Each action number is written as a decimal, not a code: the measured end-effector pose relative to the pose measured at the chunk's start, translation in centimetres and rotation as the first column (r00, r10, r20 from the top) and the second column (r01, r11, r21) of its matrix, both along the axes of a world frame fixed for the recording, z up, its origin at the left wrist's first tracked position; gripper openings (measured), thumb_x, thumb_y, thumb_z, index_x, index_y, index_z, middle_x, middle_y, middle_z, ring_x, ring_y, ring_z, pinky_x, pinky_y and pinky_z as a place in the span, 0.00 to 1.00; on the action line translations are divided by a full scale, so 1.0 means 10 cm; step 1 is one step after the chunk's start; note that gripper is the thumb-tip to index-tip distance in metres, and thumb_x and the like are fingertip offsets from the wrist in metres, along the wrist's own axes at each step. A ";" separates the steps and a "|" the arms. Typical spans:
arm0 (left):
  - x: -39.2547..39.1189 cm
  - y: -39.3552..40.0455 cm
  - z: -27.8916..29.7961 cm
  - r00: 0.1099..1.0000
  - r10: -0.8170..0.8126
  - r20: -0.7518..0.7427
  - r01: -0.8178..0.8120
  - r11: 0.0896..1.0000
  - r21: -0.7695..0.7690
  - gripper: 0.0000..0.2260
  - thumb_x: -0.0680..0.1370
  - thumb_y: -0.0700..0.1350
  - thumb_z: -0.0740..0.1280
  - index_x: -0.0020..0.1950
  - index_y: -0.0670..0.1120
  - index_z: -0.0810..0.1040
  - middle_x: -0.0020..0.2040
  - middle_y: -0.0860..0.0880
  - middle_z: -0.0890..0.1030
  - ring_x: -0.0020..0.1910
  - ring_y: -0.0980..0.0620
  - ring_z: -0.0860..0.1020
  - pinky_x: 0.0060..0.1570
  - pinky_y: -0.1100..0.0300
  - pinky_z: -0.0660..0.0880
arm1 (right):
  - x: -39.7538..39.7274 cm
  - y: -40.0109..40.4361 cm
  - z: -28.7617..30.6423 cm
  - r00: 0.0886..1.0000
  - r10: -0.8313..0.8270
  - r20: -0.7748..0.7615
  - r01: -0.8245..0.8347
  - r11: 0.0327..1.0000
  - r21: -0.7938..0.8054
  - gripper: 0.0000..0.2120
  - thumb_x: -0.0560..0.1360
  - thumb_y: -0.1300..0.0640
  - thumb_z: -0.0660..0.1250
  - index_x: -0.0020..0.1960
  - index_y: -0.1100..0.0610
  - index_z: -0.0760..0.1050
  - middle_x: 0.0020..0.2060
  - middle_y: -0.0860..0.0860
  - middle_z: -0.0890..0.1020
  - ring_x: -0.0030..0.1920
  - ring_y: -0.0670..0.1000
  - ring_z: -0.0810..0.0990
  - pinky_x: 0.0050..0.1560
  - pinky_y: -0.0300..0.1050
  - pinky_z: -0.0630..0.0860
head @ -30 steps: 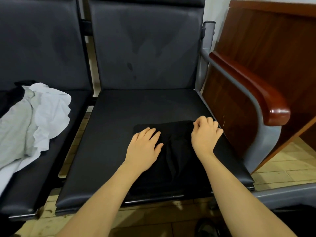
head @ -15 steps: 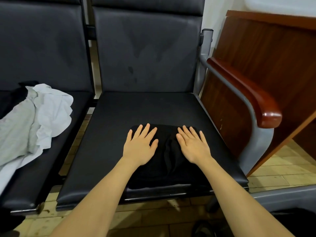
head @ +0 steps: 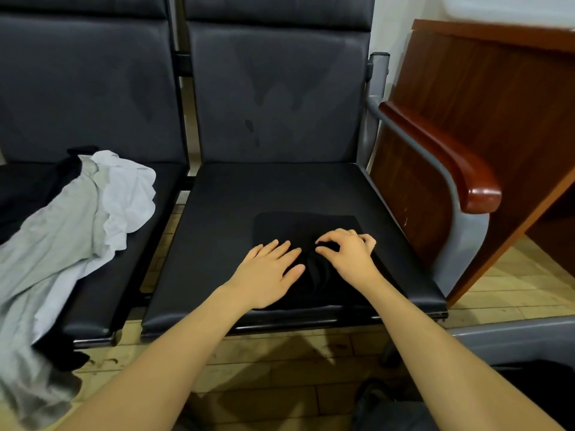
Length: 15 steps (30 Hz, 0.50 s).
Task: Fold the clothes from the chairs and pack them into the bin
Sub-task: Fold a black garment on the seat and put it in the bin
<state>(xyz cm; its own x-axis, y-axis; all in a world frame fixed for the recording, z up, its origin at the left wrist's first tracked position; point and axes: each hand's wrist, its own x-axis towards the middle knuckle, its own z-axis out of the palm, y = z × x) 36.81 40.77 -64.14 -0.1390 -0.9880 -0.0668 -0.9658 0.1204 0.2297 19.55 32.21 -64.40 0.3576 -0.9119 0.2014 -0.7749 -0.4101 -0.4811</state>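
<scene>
Two black padded leather-look chairs [head: 280,194] are standing side by side. One folded black soft garment [head: 311,231] is lying lower centre on the right seat; the left hand [head: 267,272] is pressing it flat, fingers straight, the right hand [head: 348,253] is pinching its cloth. One crumpled white-grey garment [head: 77,219] is draping the left seat.

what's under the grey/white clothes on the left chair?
A dark garment pokes out behind the top of the grey and white clothes, and dark fabric shows near the floor. Below lies the left seat. Anything more under the pile is covered.
</scene>
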 end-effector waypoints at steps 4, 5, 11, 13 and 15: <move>-0.15 0.00 0.07 0.996 -0.019 -0.089 0.022 0.999 0.029 0.24 0.82 0.58 0.45 0.77 0.52 0.54 0.77 0.53 0.55 0.76 0.53 0.51 0.74 0.55 0.47 | -0.21 0.14 0.19 0.965 0.002 0.260 -0.005 1.000 0.010 0.05 0.77 0.52 0.65 0.51 0.44 0.78 0.48 0.38 0.79 0.54 0.34 0.71 0.60 0.38 0.50; -0.20 0.00 0.09 0.993 -0.028 -0.117 0.031 0.999 0.024 0.24 0.82 0.58 0.46 0.77 0.52 0.54 0.77 0.52 0.57 0.76 0.53 0.52 0.74 0.55 0.49 | -0.29 0.17 0.24 0.953 0.005 0.302 -0.007 1.000 0.005 0.05 0.77 0.52 0.65 0.50 0.43 0.78 0.47 0.37 0.79 0.53 0.35 0.72 0.64 0.41 0.51; -0.48 0.08 0.16 0.827 -0.024 -0.562 0.060 0.997 0.045 0.20 0.82 0.57 0.50 0.74 0.57 0.60 0.66 0.53 0.75 0.65 0.57 0.71 0.67 0.56 0.67 | -0.74 0.32 0.28 0.961 -0.025 0.277 0.060 0.991 -0.118 0.12 0.74 0.38 0.61 0.44 0.43 0.79 0.31 0.42 0.78 0.44 0.43 0.78 0.60 0.46 0.59; -0.55 0.11 0.17 0.771 -0.020 -0.636 0.051 0.998 0.030 0.19 0.82 0.54 0.52 0.73 0.55 0.64 0.59 0.54 0.79 0.59 0.61 0.75 0.63 0.59 0.71 | -0.77 0.36 0.28 0.975 -0.056 0.217 0.095 0.980 -0.174 0.19 0.75 0.37 0.56 0.43 0.47 0.80 0.27 0.44 0.76 0.39 0.43 0.76 0.57 0.47 0.59; -0.59 0.11 0.18 0.786 -0.012 -0.618 -0.007 1.000 -0.029 0.17 0.83 0.51 0.53 0.71 0.52 0.67 0.57 0.53 0.80 0.56 0.61 0.77 0.60 0.58 0.73 | -0.72 0.36 0.27 0.988 -0.060 0.145 0.098 0.957 -0.275 0.15 0.78 0.42 0.60 0.44 0.49 0.81 0.30 0.43 0.78 0.38 0.43 0.76 0.55 0.46 0.60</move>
